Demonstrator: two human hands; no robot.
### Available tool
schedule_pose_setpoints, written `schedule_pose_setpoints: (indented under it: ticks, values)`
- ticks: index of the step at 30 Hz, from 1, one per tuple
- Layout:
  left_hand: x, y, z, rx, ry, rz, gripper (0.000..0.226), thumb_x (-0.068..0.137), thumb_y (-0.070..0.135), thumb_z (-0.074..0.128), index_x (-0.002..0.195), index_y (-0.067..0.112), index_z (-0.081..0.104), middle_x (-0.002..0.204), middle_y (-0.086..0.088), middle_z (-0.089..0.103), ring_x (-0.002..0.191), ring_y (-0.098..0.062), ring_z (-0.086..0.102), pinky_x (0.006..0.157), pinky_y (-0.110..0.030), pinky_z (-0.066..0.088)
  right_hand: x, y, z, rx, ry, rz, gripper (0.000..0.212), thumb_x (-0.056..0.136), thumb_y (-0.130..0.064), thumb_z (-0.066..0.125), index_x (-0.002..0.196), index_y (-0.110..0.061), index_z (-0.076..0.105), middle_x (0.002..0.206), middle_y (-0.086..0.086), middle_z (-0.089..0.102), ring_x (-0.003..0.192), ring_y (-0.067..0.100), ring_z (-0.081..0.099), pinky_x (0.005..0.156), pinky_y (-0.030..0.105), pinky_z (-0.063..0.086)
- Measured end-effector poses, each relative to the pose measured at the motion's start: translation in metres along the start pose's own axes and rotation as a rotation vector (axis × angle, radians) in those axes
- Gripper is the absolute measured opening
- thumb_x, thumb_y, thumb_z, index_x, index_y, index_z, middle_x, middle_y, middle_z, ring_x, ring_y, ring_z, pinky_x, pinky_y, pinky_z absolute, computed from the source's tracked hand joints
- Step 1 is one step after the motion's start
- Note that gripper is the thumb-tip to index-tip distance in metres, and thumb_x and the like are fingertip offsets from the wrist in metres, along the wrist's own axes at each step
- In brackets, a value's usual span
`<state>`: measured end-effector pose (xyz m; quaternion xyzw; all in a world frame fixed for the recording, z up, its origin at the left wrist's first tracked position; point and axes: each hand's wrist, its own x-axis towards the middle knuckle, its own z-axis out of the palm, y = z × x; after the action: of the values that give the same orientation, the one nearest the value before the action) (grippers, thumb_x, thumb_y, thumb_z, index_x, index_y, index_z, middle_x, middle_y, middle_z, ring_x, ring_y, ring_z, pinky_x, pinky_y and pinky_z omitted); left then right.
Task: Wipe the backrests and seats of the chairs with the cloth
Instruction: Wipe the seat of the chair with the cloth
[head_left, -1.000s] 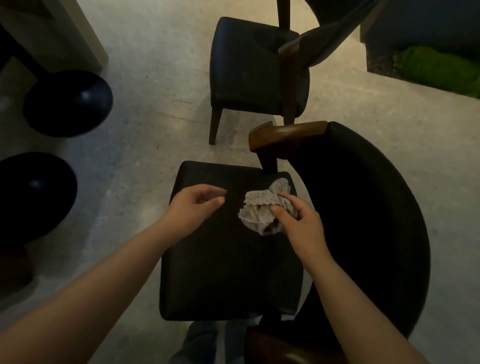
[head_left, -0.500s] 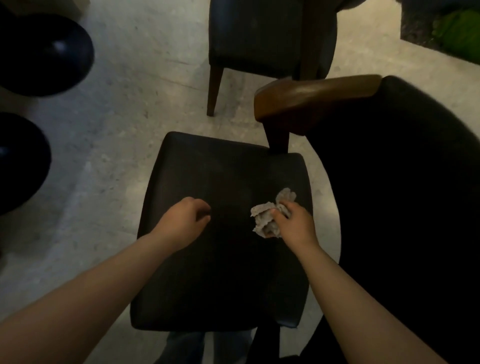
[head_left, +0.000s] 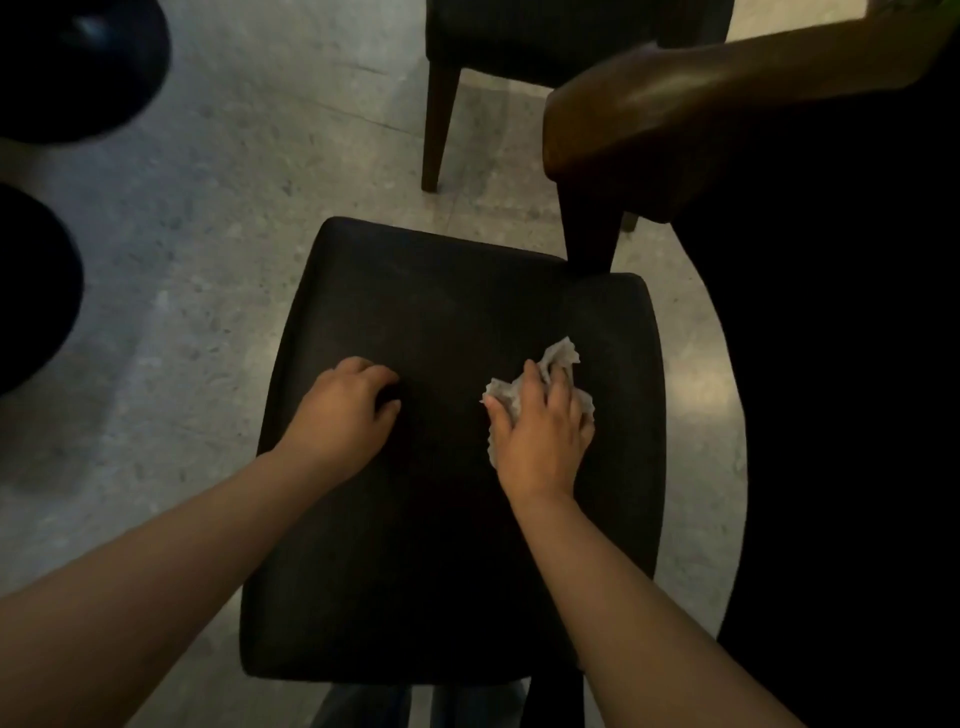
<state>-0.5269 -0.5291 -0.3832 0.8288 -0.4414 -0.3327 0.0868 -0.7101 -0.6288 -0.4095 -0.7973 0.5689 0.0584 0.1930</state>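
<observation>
A dark padded chair seat (head_left: 415, 312) fills the middle of the head view. My right hand (head_left: 540, 436) lies on top of a crumpled pale cloth (head_left: 565, 355) and presses it onto the right half of the seat, fingers curled into the bunched fabric. My left hand (head_left: 343, 410) rests on the seat to the left of the cloth, fingers curled under and holding nothing. The chair's dark curved backrest (head_left: 831, 364) rises at the right, with its brown wooden rail end (head_left: 701, 98) above the seat's far right corner.
A second dark chair (head_left: 545, 36) stands just beyond, its wooden leg (head_left: 439, 124) on the speckled grey floor (head_left: 208, 234). Two black round bases (head_left: 78, 62) (head_left: 31, 291) sit at the left edge. My legs show below the seat's near edge.
My view has dropped closer to the seat. My right hand has gone from holding the cloth above the seat to pressing it down flat. My left hand has curled and settled on the seat.
</observation>
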Motion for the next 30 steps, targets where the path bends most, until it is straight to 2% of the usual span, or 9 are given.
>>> schedule_pose_setpoints:
  ticks: [5, 9, 14, 19, 21, 24, 26, 28, 30]
  values:
    - [0.0, 0.001, 0.002, 0.052, 0.034, 0.012, 0.045, 0.092, 0.031, 0.06, 0.136, 0.021, 0.052, 0.137, -0.004, 0.047, 0.122, -0.023, 0.048, 0.102, -0.036, 0.043, -0.006, 0.015, 0.011, -0.074, 0.014, -0.131, 0.055, 0.09, -0.051, 0.049, 0.14, -0.03, 0.039, 0.144, 0.006, 0.034, 0.13, 0.024, 0.037, 0.1, 0.043, 0.044]
    - [0.004, 0.009, 0.002, 0.049, 0.009, 0.035, 0.048, 0.093, 0.034, 0.058, 0.14, 0.026, 0.047, 0.145, -0.001, 0.038, 0.131, -0.023, 0.039, 0.106, -0.037, 0.037, 0.007, 0.024, 0.0, 0.117, 0.012, -0.141, 0.043, 0.089, -0.035, 0.063, 0.13, -0.029, 0.051, 0.13, 0.0, 0.043, 0.114, 0.015, 0.047, 0.087, 0.029, 0.049]
    - [0.018, 0.026, -0.005, 0.063, 0.034, 0.084, 0.055, 0.093, 0.034, 0.057, 0.145, 0.027, 0.039, 0.152, -0.002, 0.028, 0.139, -0.026, 0.027, 0.113, -0.042, 0.033, 0.03, 0.033, -0.032, 0.255, 0.207, -0.075, 0.036, 0.091, -0.031, 0.061, 0.126, -0.023, 0.056, 0.126, 0.003, 0.048, 0.109, 0.016, 0.052, 0.089, 0.028, 0.048]
    - [0.037, 0.033, -0.005, 0.131, -0.129, 0.025, 0.093, 0.084, 0.053, 0.064, 0.154, 0.035, 0.005, 0.162, 0.0, 0.002, 0.148, -0.03, 0.002, 0.118, -0.053, 0.019, 0.069, 0.048, -0.053, 0.273, 0.312, 0.056, 0.035, 0.096, -0.029, 0.055, 0.128, -0.014, 0.056, 0.13, 0.011, 0.047, 0.112, 0.024, 0.053, 0.085, 0.025, 0.043]
    - [0.041, 0.033, -0.002, 0.189, -0.168, 0.001, 0.104, 0.078, 0.061, 0.066, 0.154, 0.036, 0.0, 0.162, 0.0, -0.002, 0.148, -0.032, -0.002, 0.118, -0.055, 0.017, 0.083, 0.052, -0.051, 0.244, 0.315, 0.081, 0.036, 0.097, -0.03, 0.054, 0.129, -0.014, 0.055, 0.133, 0.011, 0.045, 0.114, 0.024, 0.051, 0.082, 0.021, 0.036]
    - [0.042, 0.032, 0.006, 0.279, -0.165, -0.01, 0.109, 0.073, 0.066, 0.068, 0.154, 0.035, 0.002, 0.162, 0.0, -0.007, 0.147, -0.033, -0.006, 0.118, -0.056, 0.014, 0.093, 0.051, -0.037, 0.169, 0.209, 0.127, 0.051, 0.097, -0.046, 0.048, 0.138, -0.017, 0.048, 0.14, 0.011, 0.04, 0.122, 0.025, 0.043, 0.086, 0.023, 0.035]
    - [0.043, 0.031, 0.012, 0.3, -0.153, -0.019, 0.112, 0.071, 0.066, 0.069, 0.154, 0.035, 0.0, 0.161, 0.0, -0.01, 0.147, -0.033, -0.008, 0.117, -0.057, 0.012, 0.087, 0.048, -0.023, 0.037, 0.144, 0.107, 0.063, 0.094, -0.055, 0.046, 0.146, -0.019, 0.038, 0.145, 0.012, 0.034, 0.127, 0.027, 0.038, 0.097, 0.03, 0.039]
    - [0.043, 0.03, 0.016, 0.316, -0.138, -0.022, 0.114, 0.071, 0.066, 0.07, 0.154, 0.036, -0.002, 0.161, 0.001, -0.011, 0.147, -0.033, -0.01, 0.116, -0.057, 0.01, 0.08, 0.049, -0.013, -0.048, 0.151, 0.071, 0.064, 0.095, -0.052, 0.047, 0.148, -0.02, 0.034, 0.146, 0.015, 0.032, 0.127, 0.028, 0.037, 0.103, 0.039, 0.04]
    - [0.043, 0.028, 0.019, 0.328, -0.13, -0.026, 0.114, 0.07, 0.067, 0.07, 0.153, 0.037, -0.003, 0.161, 0.001, -0.013, 0.146, -0.032, -0.011, 0.116, -0.057, 0.009, 0.078, 0.052, -0.011, -0.033, 0.177, 0.054, 0.056, 0.097, -0.042, 0.051, 0.146, -0.02, 0.038, 0.143, 0.015, 0.036, 0.121, 0.026, 0.043, 0.097, 0.038, 0.046]
